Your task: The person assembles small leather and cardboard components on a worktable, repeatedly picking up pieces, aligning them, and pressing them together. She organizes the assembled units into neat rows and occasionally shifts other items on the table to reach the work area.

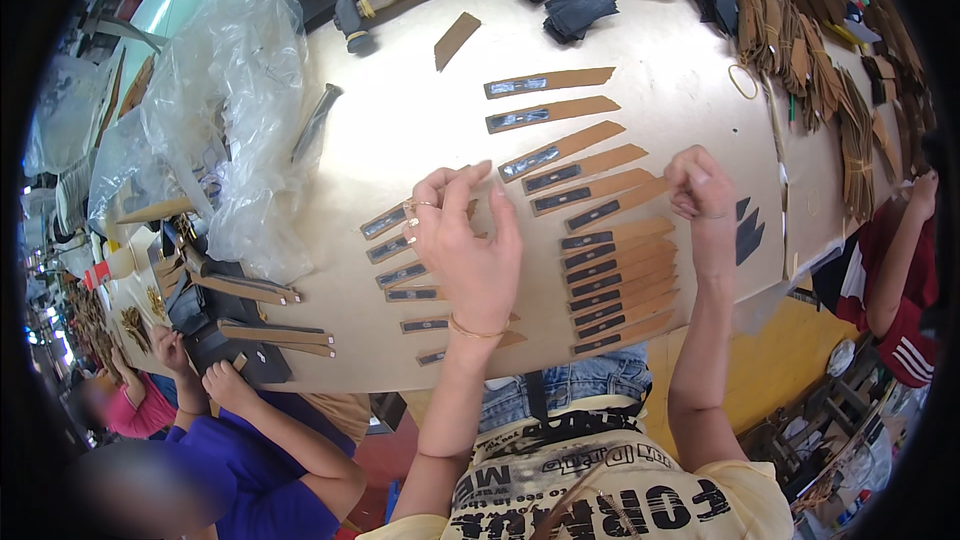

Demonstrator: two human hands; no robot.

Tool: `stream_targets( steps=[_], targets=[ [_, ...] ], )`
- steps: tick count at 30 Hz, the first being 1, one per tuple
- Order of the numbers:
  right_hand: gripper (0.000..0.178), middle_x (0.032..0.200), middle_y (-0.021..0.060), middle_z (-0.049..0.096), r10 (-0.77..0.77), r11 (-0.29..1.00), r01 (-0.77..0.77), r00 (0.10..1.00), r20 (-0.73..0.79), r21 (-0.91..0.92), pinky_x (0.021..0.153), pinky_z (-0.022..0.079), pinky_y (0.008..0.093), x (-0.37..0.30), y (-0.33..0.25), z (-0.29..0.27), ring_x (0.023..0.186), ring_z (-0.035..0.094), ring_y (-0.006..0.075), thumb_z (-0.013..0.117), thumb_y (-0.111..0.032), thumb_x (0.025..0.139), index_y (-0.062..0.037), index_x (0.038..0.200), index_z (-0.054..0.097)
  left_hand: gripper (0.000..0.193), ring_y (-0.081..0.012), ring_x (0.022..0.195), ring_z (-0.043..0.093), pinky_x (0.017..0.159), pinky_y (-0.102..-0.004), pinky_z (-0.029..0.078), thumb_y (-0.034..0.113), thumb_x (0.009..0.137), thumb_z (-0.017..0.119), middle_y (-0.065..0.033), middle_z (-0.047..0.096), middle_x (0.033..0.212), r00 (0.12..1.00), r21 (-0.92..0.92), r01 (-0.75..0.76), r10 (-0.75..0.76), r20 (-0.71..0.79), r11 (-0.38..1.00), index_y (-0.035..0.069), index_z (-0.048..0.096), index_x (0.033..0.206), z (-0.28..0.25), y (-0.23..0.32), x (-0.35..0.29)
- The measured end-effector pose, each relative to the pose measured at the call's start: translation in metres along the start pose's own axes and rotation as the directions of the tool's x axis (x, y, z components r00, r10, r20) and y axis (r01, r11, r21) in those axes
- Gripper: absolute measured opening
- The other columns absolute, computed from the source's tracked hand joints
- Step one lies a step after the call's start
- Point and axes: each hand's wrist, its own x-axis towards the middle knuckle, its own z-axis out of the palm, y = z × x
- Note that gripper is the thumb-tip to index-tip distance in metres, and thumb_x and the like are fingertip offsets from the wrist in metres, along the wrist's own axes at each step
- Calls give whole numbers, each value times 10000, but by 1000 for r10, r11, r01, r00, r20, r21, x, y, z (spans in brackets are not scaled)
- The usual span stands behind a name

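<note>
My left hand (465,230) hovers over the left column of brown leather strips (412,295), hiding parts of them. Its fingers are bent, with thumb and forefinger apart and nothing visible between them. To the right, my right hand (700,183) is closed, fingers curled together, beside the tips of the right-hand strips (622,285). Whether it pinches something small cannot be seen. Each strip has a slanted end and a dark slotted patch. Several upper strips (550,83) have patches that look wet and shiny. A plain brown piece (457,40) lies alone farther up.
A hammer (352,15), a dark metal tool (317,122) and crumpled clear plastic (240,110) lie at left. Black pieces (580,10) sit at the far side; bundled brown strips (800,40) line the right. Co-workers sit at left (250,460) and right (890,270).
</note>
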Motion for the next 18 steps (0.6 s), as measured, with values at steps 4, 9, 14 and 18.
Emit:
stream_targets(
  steps=[4, 9, 14, 18],
  targets=[
    [266, 756, 70, 551, -264, 719, 233, 963, 53, -654, 571, 454, 330, -3, 0, 37, 632, 568, 195, 654, -263, 933, -21, 871, 561, 272, -248, 1015, 543, 908, -414, 350, 248, 826, 756, -78, 581, 1078, 997, 151, -55, 47, 55, 987, 121, 711, 1062, 4, -1, -1],
    [196, 778, 111, 571, -346, 604, 317, 931, 118, -732, 599, 461, 389, 3, 17, 65, 628, 555, 278, 645, -201, 943, -32, 879, 568, 304, -257, 1065, 508, 953, -418, 312, 297, 789, 794, -71, 563, 1107, 998, 267, -31, 14, 64, 963, 144, 709, 1038, 16, 5, -4],
    [197, 787, 93, 591, -470, 484, 246, 882, -13, -840, 534, 450, 356, 15, 20, 29, 598, 580, 228, 621, -208, 949, -36, 872, 563, 337, -253, 1090, 492, 964, -420, 295, 316, 787, 797, -66, 560, 1119, 992, 280, 38, -69, 101, 959, 152, 713, 1069, 15, 6, -2],
    [192, 781, 39, 617, -89, 959, 42, 983, -161, -279, 490, 343, 237, 12, 10, -4, 553, 438, 67, 557, -146, 950, -54, 788, 512, 290, -244, 1064, 506, 953, -419, 296, 292, 824, 767, -47, 590, 1109, 997, 284, -10, -13, 80, 959, 135, 733, 1065, 14, 1, -3]
  ],
)
